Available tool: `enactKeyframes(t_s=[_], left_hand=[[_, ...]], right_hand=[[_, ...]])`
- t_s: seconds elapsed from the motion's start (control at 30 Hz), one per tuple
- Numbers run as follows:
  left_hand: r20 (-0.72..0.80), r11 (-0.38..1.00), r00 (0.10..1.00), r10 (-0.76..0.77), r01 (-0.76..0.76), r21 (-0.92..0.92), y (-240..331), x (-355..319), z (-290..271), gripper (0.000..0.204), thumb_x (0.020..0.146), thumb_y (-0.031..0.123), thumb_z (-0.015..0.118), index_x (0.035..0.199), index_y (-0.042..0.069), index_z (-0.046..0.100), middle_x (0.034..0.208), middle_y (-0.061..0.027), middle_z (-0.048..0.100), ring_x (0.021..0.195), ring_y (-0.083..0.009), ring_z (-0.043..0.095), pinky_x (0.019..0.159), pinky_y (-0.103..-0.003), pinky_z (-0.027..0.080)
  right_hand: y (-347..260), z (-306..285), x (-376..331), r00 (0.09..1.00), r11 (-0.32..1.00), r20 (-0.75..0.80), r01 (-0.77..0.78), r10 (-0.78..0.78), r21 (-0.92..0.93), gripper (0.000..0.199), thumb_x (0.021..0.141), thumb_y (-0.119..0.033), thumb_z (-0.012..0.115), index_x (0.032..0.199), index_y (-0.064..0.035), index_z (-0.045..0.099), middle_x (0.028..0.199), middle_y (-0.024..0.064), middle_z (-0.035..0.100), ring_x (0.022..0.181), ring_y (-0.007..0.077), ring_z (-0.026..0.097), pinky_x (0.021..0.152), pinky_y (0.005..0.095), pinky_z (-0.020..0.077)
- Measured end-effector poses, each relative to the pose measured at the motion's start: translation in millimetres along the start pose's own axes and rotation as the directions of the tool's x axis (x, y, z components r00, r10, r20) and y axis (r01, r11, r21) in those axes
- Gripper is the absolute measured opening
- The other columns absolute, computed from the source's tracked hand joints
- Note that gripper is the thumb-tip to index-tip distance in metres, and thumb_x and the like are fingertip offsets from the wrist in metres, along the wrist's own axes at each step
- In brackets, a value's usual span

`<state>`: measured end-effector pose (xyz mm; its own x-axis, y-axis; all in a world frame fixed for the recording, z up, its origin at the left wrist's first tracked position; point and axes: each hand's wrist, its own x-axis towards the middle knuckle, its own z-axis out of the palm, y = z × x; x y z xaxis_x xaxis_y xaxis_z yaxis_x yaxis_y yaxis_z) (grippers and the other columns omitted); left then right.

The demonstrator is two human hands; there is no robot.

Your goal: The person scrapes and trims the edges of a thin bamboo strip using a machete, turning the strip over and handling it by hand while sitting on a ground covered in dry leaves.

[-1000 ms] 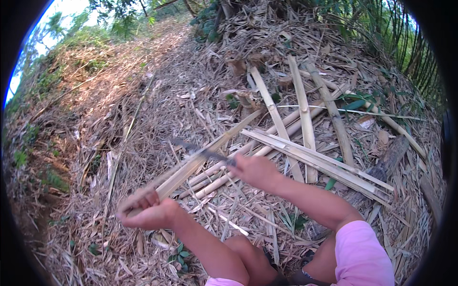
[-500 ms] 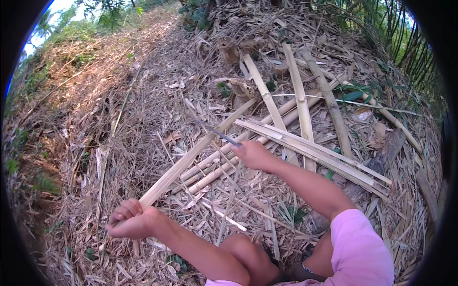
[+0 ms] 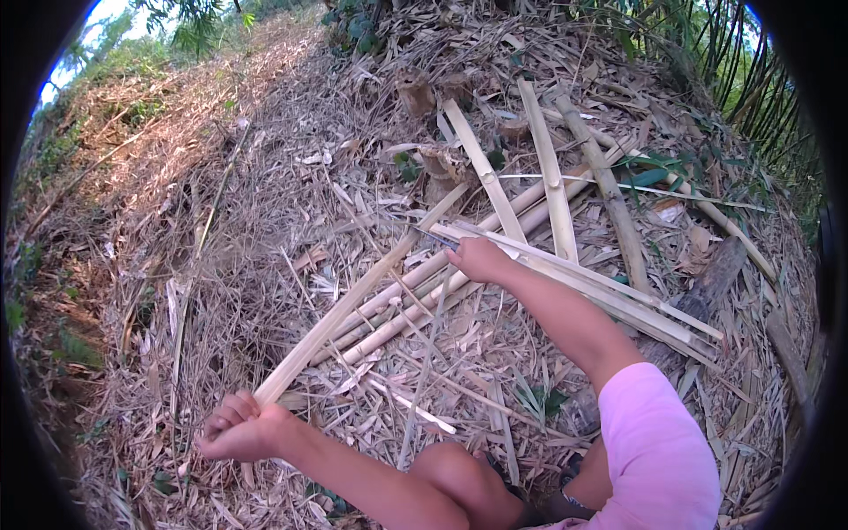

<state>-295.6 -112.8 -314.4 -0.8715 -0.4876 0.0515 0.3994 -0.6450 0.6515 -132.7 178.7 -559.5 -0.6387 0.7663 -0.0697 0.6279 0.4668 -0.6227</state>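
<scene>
While your left hand (image 3: 237, 430) is gripping the bamboo strip (image 3: 340, 320), your right hand (image 3: 478, 259) is clenching a blade handle (image 3: 435, 238); be keeping that strip taut and low.

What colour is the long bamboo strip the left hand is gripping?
Pale straw-yellow, as seen in the head view: the bamboo strip in the left hand.
</scene>
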Motion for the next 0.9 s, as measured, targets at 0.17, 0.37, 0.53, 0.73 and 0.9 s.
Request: enactKeyframes(t_s=[0.17,0.37,0.53,0.73,0.9], left_hand=[[0.101,0.996,0.994,-0.046,0.053,-0.073,-2,-11,10,0.039,0.092,0.031,0.043,0.058,0.016,0.029,0.052,0.0035,0.021,0.041,-0.0094,0.014,0.042,-0.027,0.010],[0.035,0.997,0.997,0.070,-0.069,-0.035,2,2,3,0.038,0.093,0.031,0.043,0.061,0.016,0.028,0.051,0.0039,0.020,0.041,-0.0092,0.013,0.042,-0.026,0.011],[0.092,0.999,0.994,0.051,-0.052,0.006,-1,-8,11,0.039,0.094,0.032,0.042,0.061,0.015,0.028,0.053,0.0019,0.022,0.041,-0.0103,0.014,0.041,-0.026,0.011],[0.100,0.996,0.992,0.077,-0.072,-0.052,6,-10,6,0.034,0.088,0.025,0.043,0.060,0.016,0.026,0.052,0.0032,0.017,0.042,-0.0106,0.014,0.042,-0.028,0.011],[0.063,0.998,0.996,0.057,-0.054,-0.046,-5,-1,2,0.038,0.092,0.033,0.044,0.062,0.015,0.029,0.052,0.0027,0.018,0.042,-0.0108,0.015,0.043,-0.028,0.011]], right_hand=[[12,-26,10,0.985,0.970,0.093,0.160,-0.145,-0.181,0.048,0.100,-0.047,0.047,0.095,-0.0027,0.064,0.079,0.0210,0.069,0.079,0.0389,0.070,0.071,0.0532,0.0542],[-41,-22,-22,0.972,0.960,0.173,0.190,-0.156,-0.205,0.043,0.098,-0.051,0.047,0.110,-0.0095,0.055,0.084,0.0180,0.071,0.081,0.0397,0.071,0.073,0.0532,0.0557],[76,-12,64,0.989,0.934,-0.087,-0.140,0.118,-0.328,0.047,0.097,-0.043,0.053,0.103,0.0014,0.067,0.097,0.0223,0.072,0.091,0.0343,0.072,0.080,0.0479,0.0574],[56,-23,82,0.912,0.929,0.176,-0.368,0.370,-0.046,0.046,0.095,-0.041,0.057,0.105,0.0017,0.071,0.101,0.0192,0.073,0.098,0.0332,0.071,0.084,0.0464,0.0568],[32,-23,43,0.996,0.980,-0.021,-0.090,0.088,-0.180,0.041,0.096,-0.041,0.055,0.102,-0.0022,0.069,0.098,0.0201,0.073,0.091,0.0338,0.072,0.079,0.0467,0.0576]])
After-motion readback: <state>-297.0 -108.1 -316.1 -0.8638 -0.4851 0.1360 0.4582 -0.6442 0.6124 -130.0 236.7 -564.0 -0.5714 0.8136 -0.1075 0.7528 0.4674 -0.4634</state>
